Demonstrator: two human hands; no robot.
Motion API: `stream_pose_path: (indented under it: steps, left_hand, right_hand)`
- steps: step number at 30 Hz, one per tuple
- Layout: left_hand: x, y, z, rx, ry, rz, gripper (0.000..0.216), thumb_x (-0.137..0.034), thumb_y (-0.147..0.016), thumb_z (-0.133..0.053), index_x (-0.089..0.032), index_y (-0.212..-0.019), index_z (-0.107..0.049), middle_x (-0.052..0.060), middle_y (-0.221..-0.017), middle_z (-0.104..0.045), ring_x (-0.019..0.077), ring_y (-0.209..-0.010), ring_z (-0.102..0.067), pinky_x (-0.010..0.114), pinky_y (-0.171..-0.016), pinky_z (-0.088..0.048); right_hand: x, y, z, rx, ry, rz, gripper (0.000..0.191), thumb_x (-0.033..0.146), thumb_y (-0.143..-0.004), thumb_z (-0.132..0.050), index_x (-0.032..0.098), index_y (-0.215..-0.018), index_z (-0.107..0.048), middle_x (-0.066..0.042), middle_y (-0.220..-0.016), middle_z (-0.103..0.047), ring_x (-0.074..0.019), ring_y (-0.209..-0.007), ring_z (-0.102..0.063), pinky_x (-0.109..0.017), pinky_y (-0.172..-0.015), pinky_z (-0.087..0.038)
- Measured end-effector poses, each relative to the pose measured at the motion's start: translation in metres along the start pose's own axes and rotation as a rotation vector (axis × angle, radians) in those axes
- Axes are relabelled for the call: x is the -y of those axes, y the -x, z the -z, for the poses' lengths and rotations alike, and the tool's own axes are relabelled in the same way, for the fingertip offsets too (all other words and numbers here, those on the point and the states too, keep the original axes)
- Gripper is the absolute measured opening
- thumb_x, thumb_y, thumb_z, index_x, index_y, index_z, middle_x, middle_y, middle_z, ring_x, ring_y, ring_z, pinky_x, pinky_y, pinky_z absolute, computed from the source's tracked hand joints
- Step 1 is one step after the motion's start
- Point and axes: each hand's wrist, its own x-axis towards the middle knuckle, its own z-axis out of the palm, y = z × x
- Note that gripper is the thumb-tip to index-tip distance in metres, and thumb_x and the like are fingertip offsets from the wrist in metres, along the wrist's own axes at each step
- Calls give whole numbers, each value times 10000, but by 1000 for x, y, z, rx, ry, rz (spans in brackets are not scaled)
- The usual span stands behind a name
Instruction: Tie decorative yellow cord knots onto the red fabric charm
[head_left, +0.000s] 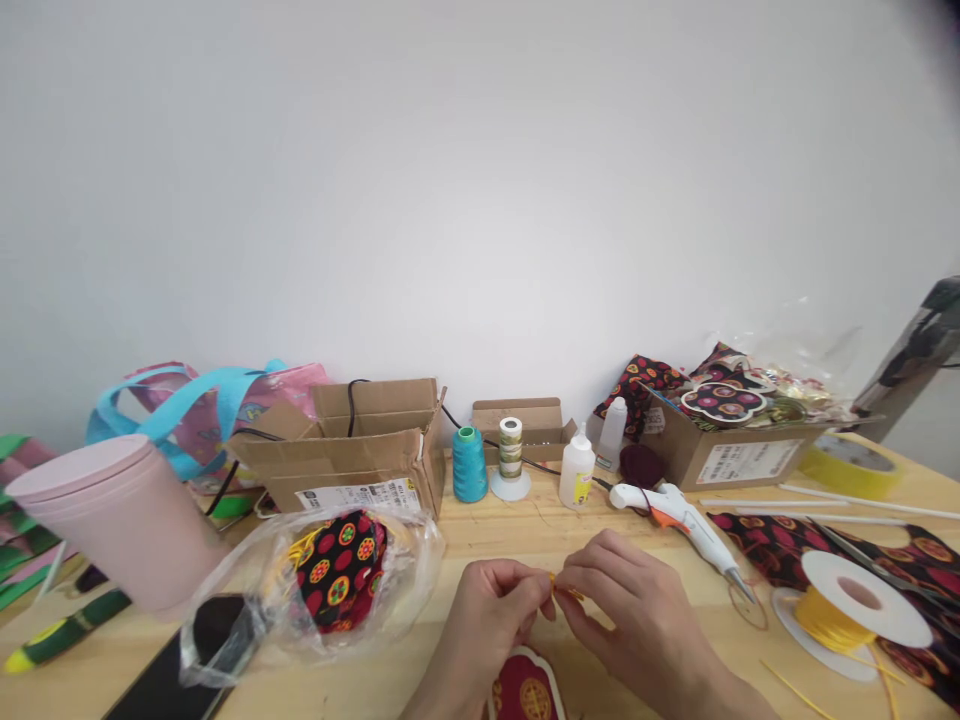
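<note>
Near the bottom centre, my left hand [501, 608] and my right hand [626, 600] meet fingertip to fingertip. Both are closed in a pinch on a short bit of yellow cord [568, 588], most of it hidden by the fingers. Just below them lies a dark red fabric piece [525, 690] with a gold round motif and a pale edge, partly covered by my left hand and cut off by the frame. To the right, a white spool [866, 598] carries matching yellow cord, its loose ends trailing on the wooden table [480, 565].
A white glue gun [690, 530] lies behind my right hand, near glue bottles [577, 468] and a teal thread cone [469, 465]. Cardboard boxes [360, 465] stand along the wall. On the left are a plastic bag [409, 560] with patterned fabric, a pink tumbler [120, 520] and a phone [176, 665].
</note>
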Motion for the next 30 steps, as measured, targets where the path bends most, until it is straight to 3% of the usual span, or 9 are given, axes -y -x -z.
stream_pose_path:
  steps: [6,12,16,20,25,30]
  left_hand:
    - [1,1,-2,-9,11,-21,229,-293,-619,-557,-124,-464,-555,-89,-330,-276,48,-365,-172,221,-387,-83]
    - [1,1,-2,-4,-10,-33,248,-300,-640,-542,-118,-472,-560,-88,-334,-269,43,-358,-167,209,-375,-87]
    - [3,-1,-1,-59,-135,-112,211,-255,-633,-542,-110,-486,-586,-66,-361,-356,46,-372,-237,187,-376,-163]
    - [1,0,-2,-55,-224,-217,187,-232,-650,-525,-107,-565,-636,3,-510,-525,96,-500,-404,201,-481,-306]
    - [-1,3,-2,-72,-335,-294,173,-228,-664,-523,-122,-659,-659,6,-544,-518,110,-531,-419,203,-490,-321]
    - [-2,5,-1,-25,-344,-301,203,-265,-693,-510,-128,-721,-657,23,-603,-554,121,-576,-456,207,-521,-344]
  right_hand:
    - [2,6,-3,5,173,77,131,135,-738,-476,190,-688,-584,-10,-568,-573,-122,-540,-464,-235,-482,-359]
    - [4,3,-2,-58,120,53,136,101,-710,-491,186,-652,-581,0,-552,-592,-114,-514,-458,-228,-463,-363]
    - [6,-3,-3,-123,-67,-91,158,80,-668,-485,189,-585,-563,6,-516,-579,-110,-495,-470,-216,-459,-376]
    - [5,-3,-5,-81,-217,-328,117,103,-619,-510,181,-551,-566,6,-490,-542,-119,-488,-479,-217,-449,-389]
    - [5,-1,-6,-1,-414,-602,107,164,-632,-523,160,-550,-591,-3,-507,-531,-109,-462,-468,-205,-430,-385]
    - [3,-2,-4,48,-587,-711,117,210,-646,-543,151,-557,-592,3,-534,-522,-104,-503,-468,-188,-450,-375]
